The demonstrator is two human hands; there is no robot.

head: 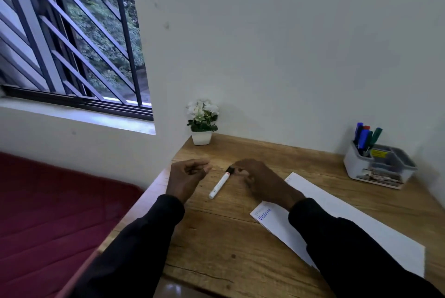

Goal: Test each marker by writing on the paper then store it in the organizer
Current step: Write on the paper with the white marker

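Note:
A white marker (219,184) with a black cap lies on the wooden desk (216,244) between my hands. My right hand (260,182) pinches its black cap end with curled fingertips. My left hand (185,177) hovers just left of the marker, fingers loosely curled, holding nothing. A white sheet of paper (349,220) lies under my right forearm, with blue writing near its left corner. The grey and white organizer (361,165) stands at the far right against the wall, with several blue, red and green markers (366,136) upright in its left compartment.
A small white pot of white flowers (201,129) stands at the desk's far left corner by the wall. Left of the desk lies a red cushioned surface (48,213) under a barred window (72,45). The desk's left edge runs close to my left forearm.

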